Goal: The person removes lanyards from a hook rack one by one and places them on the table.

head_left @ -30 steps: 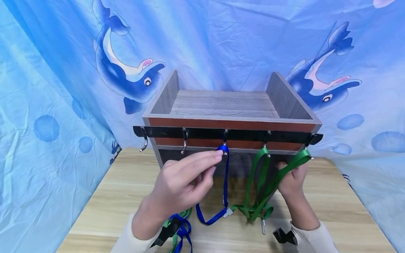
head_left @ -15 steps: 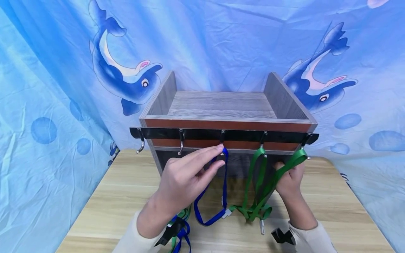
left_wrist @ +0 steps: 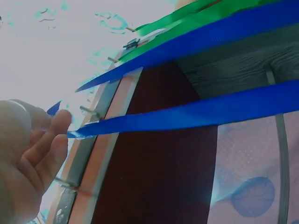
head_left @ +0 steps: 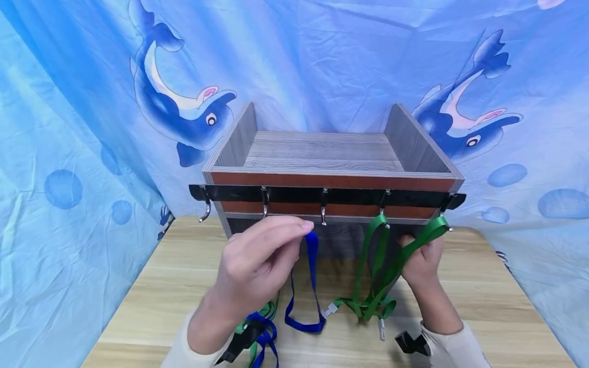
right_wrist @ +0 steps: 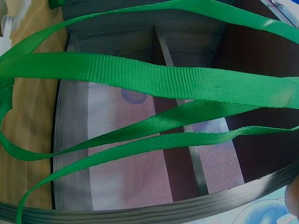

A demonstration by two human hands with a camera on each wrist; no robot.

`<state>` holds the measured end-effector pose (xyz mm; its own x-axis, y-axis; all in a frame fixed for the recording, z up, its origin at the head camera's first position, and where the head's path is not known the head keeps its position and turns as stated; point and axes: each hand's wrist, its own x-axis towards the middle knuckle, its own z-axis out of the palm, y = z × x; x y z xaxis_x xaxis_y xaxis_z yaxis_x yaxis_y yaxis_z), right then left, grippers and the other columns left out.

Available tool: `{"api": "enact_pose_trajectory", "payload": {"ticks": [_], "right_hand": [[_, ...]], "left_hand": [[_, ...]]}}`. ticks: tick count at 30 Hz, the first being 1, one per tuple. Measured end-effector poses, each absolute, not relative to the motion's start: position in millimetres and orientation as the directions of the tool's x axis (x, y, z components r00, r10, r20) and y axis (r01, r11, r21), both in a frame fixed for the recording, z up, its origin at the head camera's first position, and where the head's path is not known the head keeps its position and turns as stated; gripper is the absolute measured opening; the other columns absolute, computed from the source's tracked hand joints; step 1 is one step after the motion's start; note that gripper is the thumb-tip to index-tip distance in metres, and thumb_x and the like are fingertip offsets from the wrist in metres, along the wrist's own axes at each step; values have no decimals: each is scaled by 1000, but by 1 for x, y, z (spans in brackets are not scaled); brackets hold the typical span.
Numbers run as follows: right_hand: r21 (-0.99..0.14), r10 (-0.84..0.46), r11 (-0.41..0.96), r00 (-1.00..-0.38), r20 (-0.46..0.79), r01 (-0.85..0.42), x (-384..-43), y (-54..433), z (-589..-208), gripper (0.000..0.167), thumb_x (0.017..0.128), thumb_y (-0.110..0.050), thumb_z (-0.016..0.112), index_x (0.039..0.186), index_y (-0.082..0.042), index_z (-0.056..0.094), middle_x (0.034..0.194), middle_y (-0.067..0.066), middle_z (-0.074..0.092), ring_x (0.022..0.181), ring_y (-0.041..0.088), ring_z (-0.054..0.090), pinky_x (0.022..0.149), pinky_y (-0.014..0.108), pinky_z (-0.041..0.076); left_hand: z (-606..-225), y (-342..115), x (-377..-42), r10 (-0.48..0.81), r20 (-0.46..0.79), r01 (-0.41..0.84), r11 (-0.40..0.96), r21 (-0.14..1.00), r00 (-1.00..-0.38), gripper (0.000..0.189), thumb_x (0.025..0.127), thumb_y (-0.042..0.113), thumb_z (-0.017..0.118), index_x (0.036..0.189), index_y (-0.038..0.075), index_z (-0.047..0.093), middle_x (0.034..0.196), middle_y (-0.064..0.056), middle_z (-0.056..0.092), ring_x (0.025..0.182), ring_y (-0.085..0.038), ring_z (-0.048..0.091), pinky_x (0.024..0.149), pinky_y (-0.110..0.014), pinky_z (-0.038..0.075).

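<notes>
In the head view my left hand point(head_left: 262, 260) pinches the top of a blue lanyard point(head_left: 313, 260), just below and left of the bare middle hook point(head_left: 324, 209). The lanyard's lower loop reaches down to the table. The left wrist view shows its two blue straps point(left_wrist: 187, 114) running from my fingertips. My right hand point(head_left: 424, 255) grips the right side of the grey wooden shelf point(head_left: 322, 151), partly behind a green lanyard point(head_left: 430, 232). That lanyard and another green lanyard point(head_left: 379, 245) hang from the two right hooks of the black hook rail point(head_left: 294, 195).
Blue and green lanyards point(head_left: 264, 332) lie in a heap on the wooden table point(head_left: 152, 306) beneath my left forearm. Two bare hooks are at the rail's left end, the outermost being a curved hook point(head_left: 205, 207). A blue dolphin curtain point(head_left: 313, 66) hangs behind the shelf.
My left hand has taken the blue lanyard off the middle hook and drawn it down and to the left. The right hand stays on the shelf's side.
</notes>
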<state>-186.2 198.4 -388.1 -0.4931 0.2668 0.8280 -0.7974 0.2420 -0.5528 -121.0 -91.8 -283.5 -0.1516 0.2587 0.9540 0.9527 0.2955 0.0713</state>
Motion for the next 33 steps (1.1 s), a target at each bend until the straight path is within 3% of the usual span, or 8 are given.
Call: {"api": "enact_pose_trajectory", "payload": {"ticks": [6,10,15,20,23,29,31,33], "right_hand": [[-558,252,250,-503,827,-791,-187,199,-388,20,79,12,46,95,21,54,101,-22,64,85,5,50,80,19,41],[-547,243,250,-495,834,-799,-188,199,-389,20,78,12,46,95,21,54,103,-23,65,87,3,50,81,19,41],[-521,243,266,-466,851,-811,-190,199,-390,23,77,13,47,97,21,56,106,-23,66,90,2,51,85,18,41],[-513,247,263,-457,854,-817,-189,200,-390,24,77,13,46,97,21,56,106,-22,67,89,4,51,84,18,41],[-526,254,272,-467,847,-806,-189,200,-390,21,77,13,46,93,20,55,101,-22,66,86,3,51,80,18,41],[-549,254,294,-490,834,-783,-188,200,-392,19,77,13,46,92,23,53,97,-22,63,83,0,51,77,17,41],[-551,257,297,-490,833,-780,-187,200,-392,20,77,13,46,92,23,53,97,-21,64,82,1,51,77,17,41],[-546,259,294,-485,836,-784,-187,201,-391,19,77,13,46,92,22,53,96,-19,63,82,2,51,77,17,41]], "left_hand": [[-282,-101,-118,197,970,960,267,88,-144,16,100,0,59,104,-5,74,98,-18,74,82,-23,71,79,-22,61],[-285,-108,-117,196,970,963,253,89,-141,18,95,-4,54,98,-6,72,89,-16,71,77,-22,68,74,-23,60],[-289,-117,-112,253,940,957,233,171,-229,26,84,-10,51,95,-1,72,82,-10,70,71,-14,62,64,-17,52],[-291,-119,-111,353,883,937,272,219,-309,32,81,-11,53,96,7,74,84,-3,71,68,-7,58,61,-11,46],[-292,-120,-109,426,822,906,353,234,-378,33,81,-9,55,98,13,74,80,5,66,60,-1,49,55,-7,38],[-294,-127,-102,567,475,725,635,268,-673,29,82,3,60,93,26,73,62,19,42,50,6,25,44,-15,23],[-296,-127,-103,568,379,673,693,258,-730,27,85,7,61,96,28,75,62,19,44,49,6,26,44,-18,24],[-297,-126,-104,567,355,660,709,250,-743,27,88,8,62,101,27,76,68,18,54,49,5,28,44,-18,26]]}}
